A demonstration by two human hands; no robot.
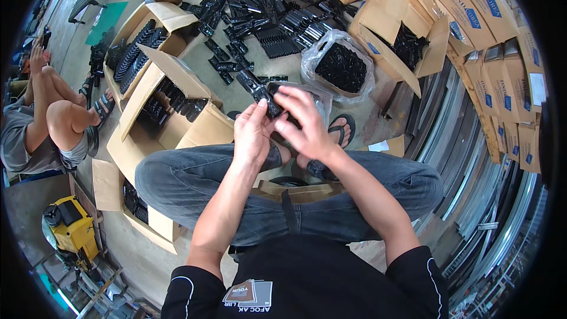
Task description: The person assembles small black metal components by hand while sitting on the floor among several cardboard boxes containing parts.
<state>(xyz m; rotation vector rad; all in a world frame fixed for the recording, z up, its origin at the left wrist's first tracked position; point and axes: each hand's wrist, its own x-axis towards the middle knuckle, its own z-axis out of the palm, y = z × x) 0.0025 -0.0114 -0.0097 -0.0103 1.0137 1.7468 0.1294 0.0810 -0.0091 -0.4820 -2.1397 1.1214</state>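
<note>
The black part (254, 85) is located in front of the wearer, above the crossed legs, tilted with its far end toward the upper left. The left hand (251, 133) has its grip closed on the near end of this part, thumb on top. The right hand (304, 121) is just beside that near end, fingers spread and bent; whether its grip bears on the part cannot be told, since the fingertips are partly hidden. Beyond the hands, a heap of black parts (251, 0) lies on the concrete floor (384, 118), with several loose pieces near the held part. Right of the heap stands a clear plastic bag (308, 66) filled with small black pieces, and farther right an open carton (378, 20) containing more black pieces. To the left, an open carton with raised flaps (133, 118) holds similar parts. Stacked cartons (496, 12) occupy the upper right; long metal lengths (472, 192) lie below them. At the far left a second person (44, 127) is seated, well apart from the work, with a yellow machine (74, 224) nearer the lower edge.
</note>
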